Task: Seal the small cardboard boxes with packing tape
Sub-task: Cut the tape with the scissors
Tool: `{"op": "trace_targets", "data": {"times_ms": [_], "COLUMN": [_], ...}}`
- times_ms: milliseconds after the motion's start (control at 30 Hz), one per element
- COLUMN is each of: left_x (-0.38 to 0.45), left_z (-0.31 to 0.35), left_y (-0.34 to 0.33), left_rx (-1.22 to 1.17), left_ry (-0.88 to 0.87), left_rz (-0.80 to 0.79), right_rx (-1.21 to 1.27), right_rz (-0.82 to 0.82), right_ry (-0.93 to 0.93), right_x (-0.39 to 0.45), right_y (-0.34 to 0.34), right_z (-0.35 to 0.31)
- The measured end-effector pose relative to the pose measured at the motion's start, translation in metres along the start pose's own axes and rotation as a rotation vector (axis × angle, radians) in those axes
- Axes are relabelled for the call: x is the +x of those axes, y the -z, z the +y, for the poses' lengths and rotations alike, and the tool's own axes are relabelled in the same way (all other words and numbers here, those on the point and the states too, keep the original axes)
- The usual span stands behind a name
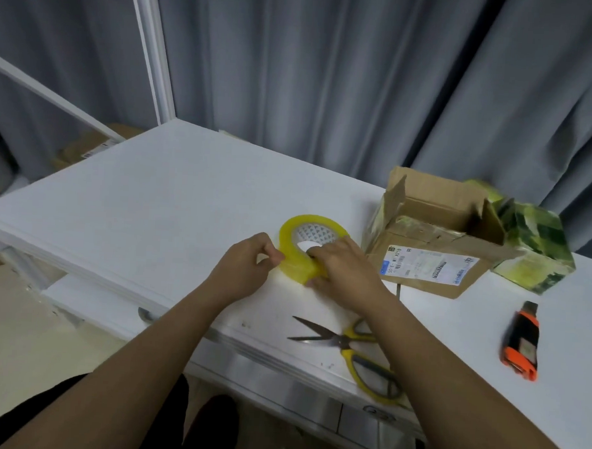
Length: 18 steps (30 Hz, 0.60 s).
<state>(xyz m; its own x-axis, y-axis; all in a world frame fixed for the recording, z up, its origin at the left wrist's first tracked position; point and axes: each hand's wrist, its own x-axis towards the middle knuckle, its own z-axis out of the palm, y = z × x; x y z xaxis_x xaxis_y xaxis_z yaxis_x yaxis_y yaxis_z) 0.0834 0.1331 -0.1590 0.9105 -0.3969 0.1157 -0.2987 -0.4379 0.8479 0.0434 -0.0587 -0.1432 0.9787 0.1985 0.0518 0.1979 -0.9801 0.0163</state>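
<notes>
The tape roll [312,245] is held upright on the counter [172,197] btwn both hands. The right hand [345,268] is curled round the near rim w/ fingers hooked into the core; the left hand [248,266] is pinched at the roll's outer face, prob. on the loose tape end, tho the end itself can't be made out.

The cardboard box [430,248] sits just beyond & right of the right hand, flaps up, not yet sealed. A 2nd box [536,250] in green wrap is touching it further right. Scissors [350,347] lie under the right forearm; a utility knife [521,342] is well right of it.

Handling, as judged: roll is light & rigid, best held thru the core. Tape is thin, sticky, apt to fold on itself, so it should be kept taut. The box looks light & may slide when pressed; flaps should be held down.
</notes>
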Motion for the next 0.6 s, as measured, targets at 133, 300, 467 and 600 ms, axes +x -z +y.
{"op": "trace_targets", "data": {"times_ms": [133,300,467,600], "left_x": [0.020,0.016,0.001,-0.005], "left_z": [-0.011,-0.030,-0.047,-0.040], "left_y": [0.018,0.053,0.067,0.065], "left_rx": [0.111,0.322,0.171,0.108], "left_ry": [0.013,0.080,0.121,0.091], "left_rz": [-0.177,-0.125,-0.074,-0.044], "right_rx": [0.025,0.091,0.172,0.340], "right_rz": [0.038,-0.041,-0.035,0.175], "right_ry": [-0.109,-0.138,-0.158,-0.135], "right_x": [0.006,0.015,0.016,-0.016], "right_y": [-0.006,-0.005,-0.004,0.004], "right_z": [0.007,0.017,0.010,-0.003]}}
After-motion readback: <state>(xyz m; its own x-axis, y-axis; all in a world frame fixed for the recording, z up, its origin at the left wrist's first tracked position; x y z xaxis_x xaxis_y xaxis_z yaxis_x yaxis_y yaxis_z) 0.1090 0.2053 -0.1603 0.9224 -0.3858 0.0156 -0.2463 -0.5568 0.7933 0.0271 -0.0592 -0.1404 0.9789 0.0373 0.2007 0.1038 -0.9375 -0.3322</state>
